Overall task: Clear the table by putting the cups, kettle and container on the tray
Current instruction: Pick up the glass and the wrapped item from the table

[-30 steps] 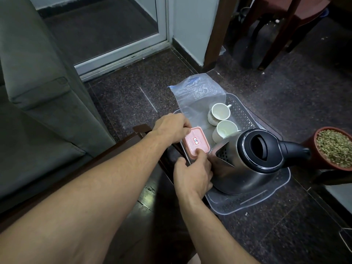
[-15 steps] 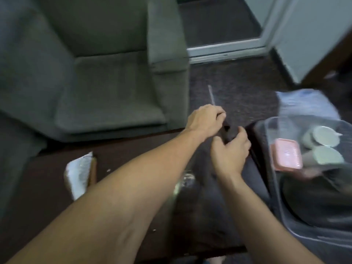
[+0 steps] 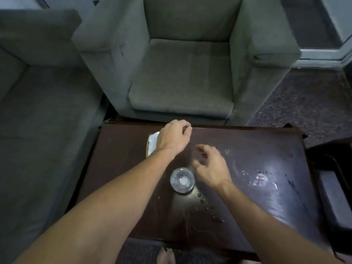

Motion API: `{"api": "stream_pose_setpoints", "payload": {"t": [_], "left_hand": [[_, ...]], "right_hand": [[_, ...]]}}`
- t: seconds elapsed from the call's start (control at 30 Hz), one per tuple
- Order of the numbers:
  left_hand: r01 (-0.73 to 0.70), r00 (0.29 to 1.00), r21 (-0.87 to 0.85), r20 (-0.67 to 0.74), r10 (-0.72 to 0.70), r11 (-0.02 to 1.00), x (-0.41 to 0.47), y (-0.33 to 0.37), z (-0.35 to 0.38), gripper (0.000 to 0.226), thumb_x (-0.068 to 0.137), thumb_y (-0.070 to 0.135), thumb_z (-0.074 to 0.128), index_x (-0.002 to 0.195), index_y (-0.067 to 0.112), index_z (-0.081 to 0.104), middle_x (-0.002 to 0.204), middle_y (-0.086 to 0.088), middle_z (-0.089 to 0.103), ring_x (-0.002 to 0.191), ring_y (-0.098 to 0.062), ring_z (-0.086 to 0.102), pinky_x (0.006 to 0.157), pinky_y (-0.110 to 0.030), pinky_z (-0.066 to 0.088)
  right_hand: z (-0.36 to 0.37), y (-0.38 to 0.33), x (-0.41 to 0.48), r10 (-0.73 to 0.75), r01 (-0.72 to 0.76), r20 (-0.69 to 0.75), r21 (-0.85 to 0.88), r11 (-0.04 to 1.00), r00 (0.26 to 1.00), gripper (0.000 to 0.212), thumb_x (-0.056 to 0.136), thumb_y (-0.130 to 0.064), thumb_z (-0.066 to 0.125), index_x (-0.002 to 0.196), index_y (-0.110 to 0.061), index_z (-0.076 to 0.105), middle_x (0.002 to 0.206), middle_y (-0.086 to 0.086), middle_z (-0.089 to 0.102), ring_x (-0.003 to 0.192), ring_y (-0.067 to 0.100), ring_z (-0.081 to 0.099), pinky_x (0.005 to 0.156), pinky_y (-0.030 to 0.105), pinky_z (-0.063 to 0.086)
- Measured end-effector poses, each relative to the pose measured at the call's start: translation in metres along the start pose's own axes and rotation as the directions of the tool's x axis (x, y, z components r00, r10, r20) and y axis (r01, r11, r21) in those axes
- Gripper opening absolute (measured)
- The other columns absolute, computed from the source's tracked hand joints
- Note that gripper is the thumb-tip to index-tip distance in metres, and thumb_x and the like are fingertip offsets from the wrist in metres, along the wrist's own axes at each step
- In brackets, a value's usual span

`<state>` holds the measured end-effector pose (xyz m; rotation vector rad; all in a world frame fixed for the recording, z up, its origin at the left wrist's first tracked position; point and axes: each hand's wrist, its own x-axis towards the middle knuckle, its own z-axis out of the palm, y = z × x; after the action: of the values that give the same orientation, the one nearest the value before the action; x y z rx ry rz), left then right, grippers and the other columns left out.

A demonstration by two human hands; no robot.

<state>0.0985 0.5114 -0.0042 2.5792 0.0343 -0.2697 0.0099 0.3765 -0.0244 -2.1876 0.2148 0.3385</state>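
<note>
Here, one glass cup (image 3: 182,180) on table (image 3: 247,147), left hand (image 3: 174,137) curled empty, right hand (image 3: 209,166) loosely spread

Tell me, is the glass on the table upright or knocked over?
Upright. From above, the glass shows its round rim with the base centred inside it, standing on the table. Whether it holds water, I cannot tell.

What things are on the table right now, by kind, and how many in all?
Clear glass: 1
White folded item, cloth or paper, partly hidden by the left hand: 1
Total: 2
Both sit on the dark table. Cups, kettle, container and tray are out of view.
</note>
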Motion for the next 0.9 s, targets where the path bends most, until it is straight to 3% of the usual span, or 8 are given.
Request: {"api": "stream_pose_setpoints", "payload": {"t": [0.13,0.27,0.4,0.57,0.67,0.77,0.9], "left_hand": [[0.04,0.996,-0.046,-0.076,-0.043,0.998,-0.01,-0.055,-0.014,0.026,0.099,0.036,0.057,0.12,0.029,0.072,0.114,0.002,0.068,0.111,-0.025,0.066,0.094,-0.034,0.05],[0.079,0.984,-0.057,-0.153,-0.087,0.995,-0.024,-0.094,-0.011,0.034,0.097,0.038,0.061,0.128,0.026,0.068,0.119,0.0,0.063,0.118,-0.025,0.058,0.097,-0.039,0.05],[0.157,0.968,-0.039,-0.193,-0.162,0.987,-0.038,-0.116,0.001,0.06,0.09,0.046,0.07,0.142,0.02,0.056,0.132,-0.007,0.057,0.125,-0.029,0.051,0.099,-0.041,0.046],[0.26,0.95,-0.068,-0.163,-0.268,0.963,-0.039,-0.124,0.023,0.097,0.08,0.054,0.079,0.156,0.01,0.037,0.146,-0.013,0.053,0.133,-0.033,0.051,0.11,-0.04,0.042],[0.316,0.934,-0.075,-0.149,-0.324,0.946,-0.027,-0.121,0.032,0.107,0.078,0.057,0.08,0.159,0.006,0.031,0.146,-0.015,0.055,0.133,-0.033,0.054,0.11,-0.041,0.043],[0.367,0.912,-0.065,-0.17,-0.372,0.928,-0.019,-0.118,0.036,0.09,0.079,0.051,0.08,0.148,0.007,0.045,0.135,-0.015,0.064,0.122,-0.035,0.063,0.101,-0.041,0.048],[0.383,0.9,-0.064,-0.202,-0.387,0.922,-0.023,-0.115,0.035,0.051,0.081,0.033,0.077,0.123,0.011,0.06,0.115,-0.012,0.07,0.104,-0.037,0.069,0.086,-0.04,0.053]], "right_hand": [[0.044,0.002,-0.012,-0.014,0.019,0.083,-0.058,0.998,0.996,0.08,0.08,-0.033,0.074,0.152,-0.029,0.039,0.147,-0.006,0.042,0.134,0.014,0.044,0.103,0.021,0.035],[0.076,0.011,-0.021,0.021,-0.018,0.011,-0.176,0.984,1.0,0.114,0.064,-0.058,0.08,0.158,-0.034,0.021,0.159,-0.01,0.027,0.145,0.014,0.028,0.119,0.036,0.034],[0.093,0.029,-0.028,0.111,-0.105,0.015,-0.226,0.968,0.994,0.131,0.058,-0.059,0.086,0.159,-0.036,0.006,0.161,-0.008,0.021,0.147,0.017,0.025,0.118,0.039,0.037],[0.109,0.047,-0.027,0.13,-0.137,-0.044,-0.247,0.959,0.991,0.117,0.063,-0.053,0.085,0.156,-0.032,0.018,0.151,-0.009,0.039,0.137,0.016,0.045,0.105,0.035,0.048],[0.114,0.051,-0.025,0.104,-0.122,-0.084,-0.247,0.961,0.991,0.101,0.063,-0.052,0.082,0.147,-0.034,0.029,0.138,-0.012,0.05,0.124,0.015,0.056,0.094,0.03,0.05],[0.115,0.052,-0.025,0.069,-0.099,-0.127,-0.244,0.965,0.989,0.09,0.061,-0.052,0.081,0.138,-0.036,0.036,0.125,-0.013,0.056,0.11,0.015,0.062,0.083,0.025,0.048],[0.112,0.049,-0.019,0.093,-0.119,-0.13,-0.216,0.969,0.987,0.09,0.061,-0.049,0.081,0.14,-0.035,0.039,0.128,-0.011,0.056,0.112,0.017,0.062,0.087,0.027,0.048]]}}
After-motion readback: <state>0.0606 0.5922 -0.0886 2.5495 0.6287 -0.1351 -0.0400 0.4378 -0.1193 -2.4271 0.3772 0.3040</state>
